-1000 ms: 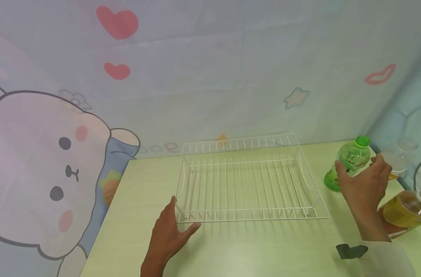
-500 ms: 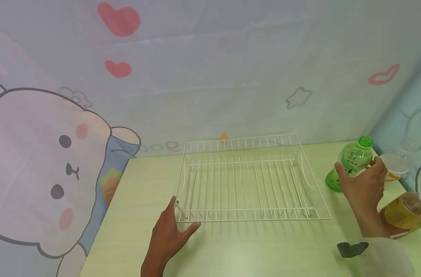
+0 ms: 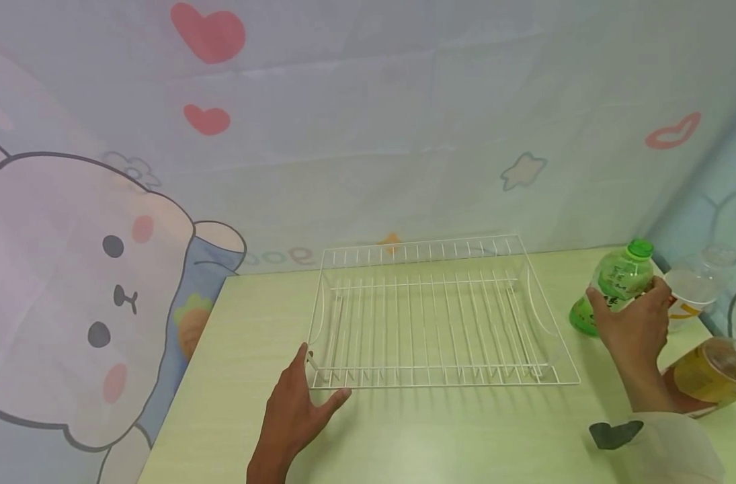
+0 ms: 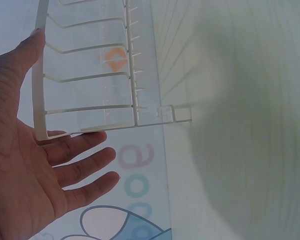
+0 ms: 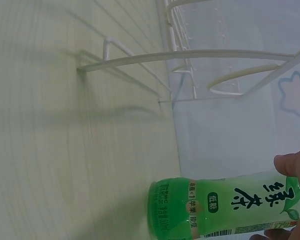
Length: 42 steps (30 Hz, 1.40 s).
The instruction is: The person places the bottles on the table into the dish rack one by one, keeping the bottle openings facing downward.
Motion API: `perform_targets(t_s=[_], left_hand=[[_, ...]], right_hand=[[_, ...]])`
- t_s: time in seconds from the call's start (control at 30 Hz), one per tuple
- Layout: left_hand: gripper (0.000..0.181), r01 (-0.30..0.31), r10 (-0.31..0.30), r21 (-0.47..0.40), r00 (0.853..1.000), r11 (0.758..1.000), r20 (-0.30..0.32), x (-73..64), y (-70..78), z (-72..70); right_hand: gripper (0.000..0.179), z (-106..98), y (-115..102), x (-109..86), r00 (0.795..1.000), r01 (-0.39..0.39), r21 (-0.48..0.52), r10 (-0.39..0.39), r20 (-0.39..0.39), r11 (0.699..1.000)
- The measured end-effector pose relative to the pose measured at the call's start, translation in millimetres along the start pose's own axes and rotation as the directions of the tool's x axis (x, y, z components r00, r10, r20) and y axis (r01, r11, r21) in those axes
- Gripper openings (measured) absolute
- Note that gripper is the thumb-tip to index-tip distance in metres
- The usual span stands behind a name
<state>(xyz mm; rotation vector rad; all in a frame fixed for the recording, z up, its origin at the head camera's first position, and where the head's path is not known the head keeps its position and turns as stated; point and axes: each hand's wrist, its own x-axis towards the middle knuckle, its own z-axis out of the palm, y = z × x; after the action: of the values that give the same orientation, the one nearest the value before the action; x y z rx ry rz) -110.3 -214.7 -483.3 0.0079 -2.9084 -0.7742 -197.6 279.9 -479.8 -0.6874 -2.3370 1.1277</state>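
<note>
head view: right fingers (image 3: 655, 296) grip green bottle (image 3: 623, 272).

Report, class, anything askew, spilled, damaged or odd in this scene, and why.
The cartoon animal at the left of the backdrop looks odd: its head lies sideways, eyes stacked vertically. No spill shows on the table; the wire rack and green bottle look undamaged.

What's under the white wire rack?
Pale green tabletop shows through the white wire rack; no separate object is visible beneath. Thin strips directly behind the wires are covered. The left hand hides tabletop by the near left corner.
</note>
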Motion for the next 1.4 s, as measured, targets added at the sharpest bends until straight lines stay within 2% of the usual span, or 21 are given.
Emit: perform_targets(t_s=[0.5,1.07,1.27,1.4], left_hand=[[0.107,0.010,-0.010,0.012,1.000,1.000,-0.004,0.3,0.6,2.0],[0.108,0.005,-0.005,0.007,1.000,1.000,0.001,-3.6,-5.3,8.0],[0.107,-0.015,0.016,0.023,1.000,1.000,-0.014,-2.9,-7.4,8.5],[0.107,-0.027,0.027,0.019,1.000,0.999,-0.011,0.1,-6.7,10.8]], right_hand=[[0.077,4.3,10.2,-0.6,0.996,0.082,0.022,-0.081,-0.028,0.996],[0.076,1.2,3.1,-4.0,0.998,0.042,-0.009,-0.043,-0.045,0.999],[0.075,-0.5,-3.2,-4.2,0.993,0.093,0.006,-0.093,-0.075,0.996],[0.074,-5.9,-10.5,-5.5,0.982,0.150,0.003,-0.149,-0.115,0.989]])
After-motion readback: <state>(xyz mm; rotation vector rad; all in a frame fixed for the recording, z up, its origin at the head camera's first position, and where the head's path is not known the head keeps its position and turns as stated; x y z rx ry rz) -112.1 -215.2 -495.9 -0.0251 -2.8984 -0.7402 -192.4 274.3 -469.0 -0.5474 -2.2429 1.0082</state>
